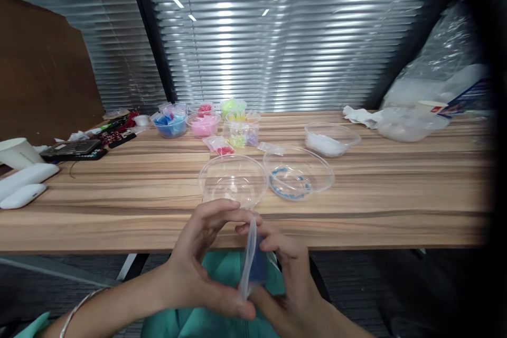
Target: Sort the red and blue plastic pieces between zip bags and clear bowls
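Note:
Just past the table's near edge, I hold a translucent plastic container or packet [249, 259] between both hands, seen almost edge-on. Blue shows on its right side; whether it is a bag or a tub I cannot make out. My left hand [194, 269] grips its left side, thumb below and fingers above. My right hand [295, 269] is closed on the right side, its fingers curled around the blue part. Beyond my fingers stands a clear round bowl [206, 182] that looks bare inside. To its right, another clear bowl [322, 182] has small blue pieces around its bottom.
Toward the back are tubs of blue [170, 125] and pink pieces [203, 125], a divided box [241, 134] and a packet with red pieces [222, 147]. A clear tub [332, 142] holds white material. Plastic bags [412, 124] lie right; a paper cup [18, 153] and electronics [73, 148] left.

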{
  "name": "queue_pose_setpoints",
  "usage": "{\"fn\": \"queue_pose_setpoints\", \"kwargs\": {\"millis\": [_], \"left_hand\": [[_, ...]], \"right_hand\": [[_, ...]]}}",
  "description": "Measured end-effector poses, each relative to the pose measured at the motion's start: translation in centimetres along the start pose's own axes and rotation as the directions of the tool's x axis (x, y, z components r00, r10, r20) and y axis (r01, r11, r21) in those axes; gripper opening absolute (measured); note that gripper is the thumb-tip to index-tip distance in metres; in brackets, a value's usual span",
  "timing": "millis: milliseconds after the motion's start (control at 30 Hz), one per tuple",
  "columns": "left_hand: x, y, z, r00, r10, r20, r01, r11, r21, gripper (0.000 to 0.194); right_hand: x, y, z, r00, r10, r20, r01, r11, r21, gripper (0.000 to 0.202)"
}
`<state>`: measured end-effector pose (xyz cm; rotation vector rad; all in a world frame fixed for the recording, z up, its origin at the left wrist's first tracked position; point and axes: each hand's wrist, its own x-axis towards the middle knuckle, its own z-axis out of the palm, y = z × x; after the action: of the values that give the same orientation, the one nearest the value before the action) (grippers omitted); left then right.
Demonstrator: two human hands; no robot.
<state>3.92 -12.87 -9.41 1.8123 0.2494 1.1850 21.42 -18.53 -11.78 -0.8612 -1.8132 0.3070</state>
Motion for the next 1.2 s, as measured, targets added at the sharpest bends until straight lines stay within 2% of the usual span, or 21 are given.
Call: {"fn": "queue_pose_setpoints", "kwargs": {"millis": [133, 233, 333, 433, 500, 633, 733, 767, 833, 933, 1000, 1133, 1167, 1200], "left_hand": [[-0.4, -0.1, -0.7, 1.0, 0.003, 0.017, -0.004, 0.999, 0.054, 0.102], [-1.2, 0.1, -1.0, 0.994, -0.075, 0.084, 0.071, 0.996, 0.052, 0.095], [-2.1, 0.2, -1.0, 0.976, -0.154, 0.156, 0.141, 0.986, 0.093, 0.081], [-3.2, -0.2, -0.8, 0.956, -0.208, 0.205, 0.183, 0.974, 0.137, 0.078], [-3.8, -0.6, -0.5, 0.944, -0.252, 0.214, 0.237, 0.967, 0.092, 0.075], [-4.4, -1.1, -0.3, 0.928, -0.285, 0.24, 0.272, 0.959, 0.086, 0.072], [-4.0, -0.6, -0.3, 0.908, -0.32, 0.27, 0.282, 0.944, 0.169, 0.071], [-3.8, -0.3, -0.4, 0.889, -0.356, 0.289, 0.306, 0.93, 0.203, 0.068], [-3.4, 0.1, -0.3, 0.839, -0.438, 0.323, 0.373, 0.895, 0.246, 0.063], [-3.0, 0.1, -0.1, 0.787, -0.524, 0.326, 0.477, 0.852, 0.216, 0.065], [-2.9, 0.0, 0.0, 0.775, -0.551, 0.309, 0.522, 0.834, 0.178, 0.069], [-2.4, 0.1, 0.0, 0.795, -0.527, 0.299, 0.531, 0.844, 0.076, 0.066], [-2.2, 0.2, 0.0, 0.805, -0.509, 0.303, 0.525, 0.85, 0.034, 0.064], [-2.0, 0.3, -0.1, 0.812, -0.496, 0.307, 0.521, 0.853, -0.001, 0.063]], "right_hand": [[0.4, 0.1, -1.3, 0.994, -0.094, 0.049, 0.098, 0.992, -0.085, 0.064], [0.6, -0.1, -2.6, 0.98, -0.186, 0.069, 0.196, 0.96, -0.201, 0.049], [0.8, -0.6, -3.5, 0.934, -0.325, 0.15, 0.356, 0.887, -0.295, 0.026], [1.1, -1.0, -4.0, 0.895, -0.375, 0.24, 0.432, 0.862, -0.266, 0.018], [1.2, -1.2, -4.2, 0.882, -0.378, 0.283, 0.447, 0.86, -0.245, 0.019], [0.8, -1.1, -3.5, 0.877, -0.342, 0.338, 0.427, 0.877, -0.22, 0.028], [0.2, -0.8, -2.4, 0.915, -0.284, 0.287, 0.364, 0.888, -0.281, 0.034], [-0.1, -0.6, -2.2, 0.919, -0.269, 0.287, 0.353, 0.886, -0.299, 0.034], [-0.3, -0.3, -1.9, 0.901, -0.247, 0.357, 0.36, 0.885, -0.296, 0.027], [-0.3, 0.0, -2.0, 0.868, -0.224, 0.443, 0.365, 0.894, -0.262, 0.016], [0.1, -0.3, -2.6, 0.877, -0.206, 0.435, 0.337, 0.908, -0.249, 0.014], [1.9, -1.2, -5.2, 0.863, -0.166, 0.477, 0.258, 0.957, -0.135, 0.017], [2.7, -1.1, -6.3, 0.893, -0.145, 0.425, 0.214, 0.97, -0.117, 0.018], [3.7, -0.8, -7.4, 0.94, -0.116, 0.321, 0.165, 0.978, -0.13, 0.021]]}}
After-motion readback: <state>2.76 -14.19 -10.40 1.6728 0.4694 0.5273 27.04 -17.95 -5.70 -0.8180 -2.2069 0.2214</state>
